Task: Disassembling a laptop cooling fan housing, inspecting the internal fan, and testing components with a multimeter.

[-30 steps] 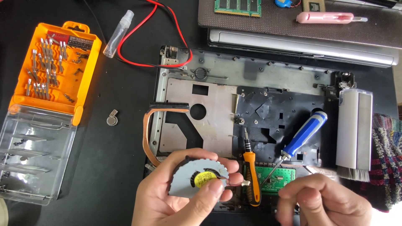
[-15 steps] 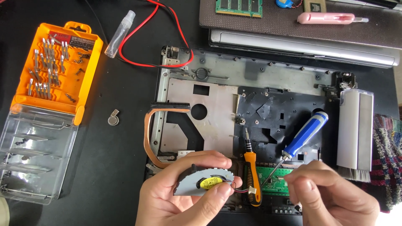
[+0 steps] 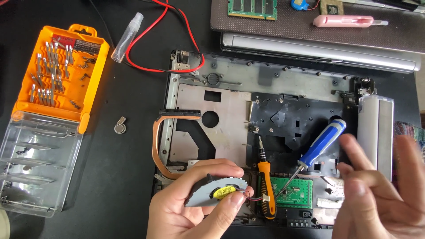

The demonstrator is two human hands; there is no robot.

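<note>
We see our left hand [image 3: 190, 212] low in the middle of the view, its grip closed around a small grey fan [image 3: 217, 191]: the thumb presses on the yellow round label at the hub while the fingers curl over the top edge. The fan is flat and tilted toward us, held just above the lower edge of the opened laptop base [image 3: 265, 88]. A thin red and black lead runs from it to a small white plug lying across the orange screwdriver [image 3: 265, 188]. Our right hand [image 3: 385, 190] is raised at the right, blurred, fingers spread and holding nothing. Near it, the blue screwdriver [image 3: 318, 144] lies slanted on the base, its tip over the green circuit board [image 3: 291, 191]. On the black table [image 3: 119, 177] to the left sit an orange bit case [image 3: 66, 73] with its clear lid [image 3: 40, 163] open, and a coin battery [image 3: 119, 127].
</note>
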